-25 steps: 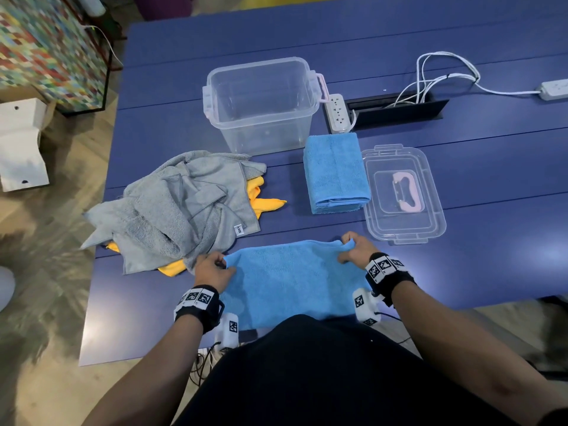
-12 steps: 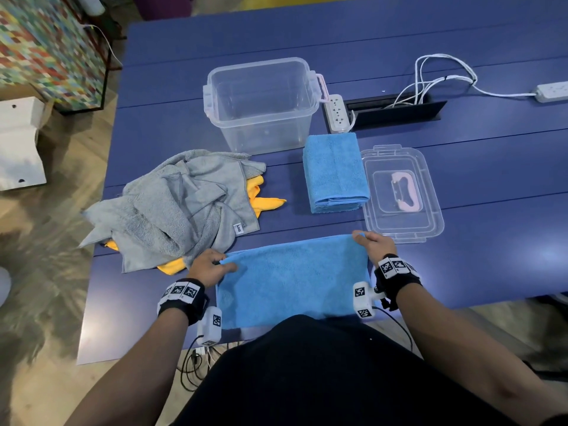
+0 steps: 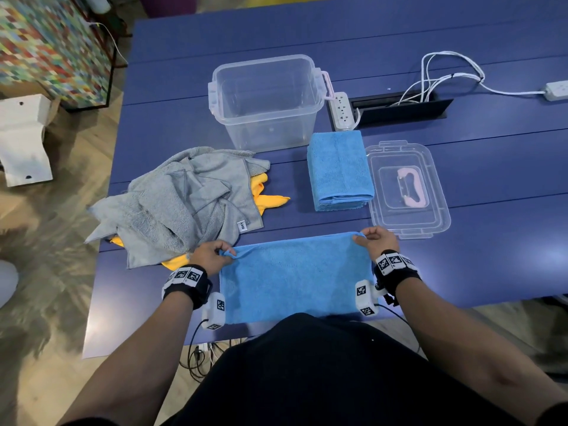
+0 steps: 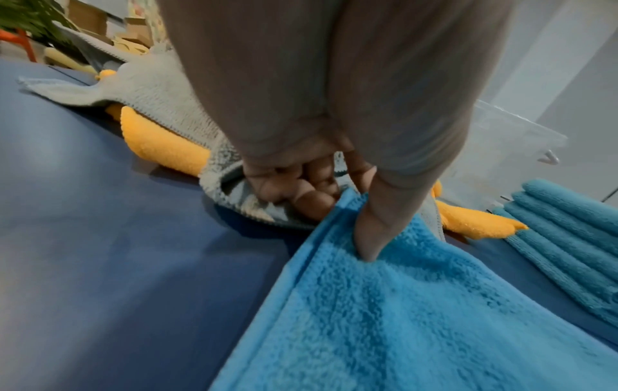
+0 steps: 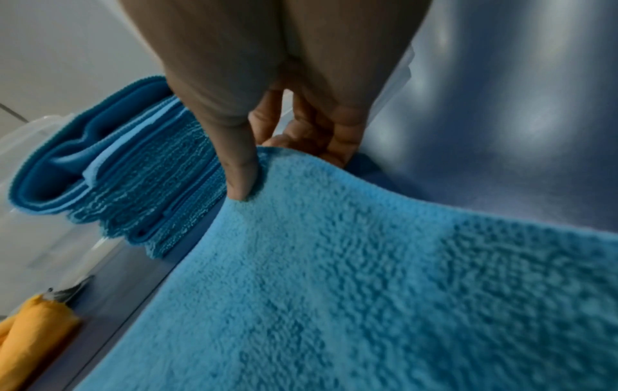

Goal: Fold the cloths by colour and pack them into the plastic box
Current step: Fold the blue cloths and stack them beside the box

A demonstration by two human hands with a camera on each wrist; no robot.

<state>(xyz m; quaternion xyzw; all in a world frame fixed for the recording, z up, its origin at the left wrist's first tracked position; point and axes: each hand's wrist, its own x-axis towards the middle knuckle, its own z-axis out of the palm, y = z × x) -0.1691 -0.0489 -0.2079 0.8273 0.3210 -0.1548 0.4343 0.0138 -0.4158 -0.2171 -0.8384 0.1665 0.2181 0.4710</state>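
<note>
Blue worktop (image 3: 491, 241) fills most of the head view, with wooden floor along the left edge. Near the bottom centre, a blue cloth (image 3: 295, 278) lies spread flat, its near edge at the worktop's front. The left hand (image 3: 209, 256) pinches the cloth's far left corner between thumb and curled fingers; the left wrist view shows the thumb (image 4: 374, 227) pressed on the pile. The right hand (image 3: 379, 241) pinches the far right corner in the same way, so each grip is closed on this cloth, thumb (image 5: 242, 169) on top.

Above the cloth, at centre frame, a folded blue cloth (image 3: 339, 170) rests on the worktop. Just to its right lies a clear lid (image 3: 408, 219) with a pink handle (image 3: 412, 187). At upper centre stands the clear plastic box (image 3: 267, 103), open-topped, with no cloths inside. At centre left, a crumpled heap of grey cloths (image 3: 181, 207) covers yellow cloths (image 3: 270, 201), which show at the heap's edges. A white power strip (image 3: 342, 110) lies right of the box, and white cables (image 3: 445, 78) run to the upper right.
</note>
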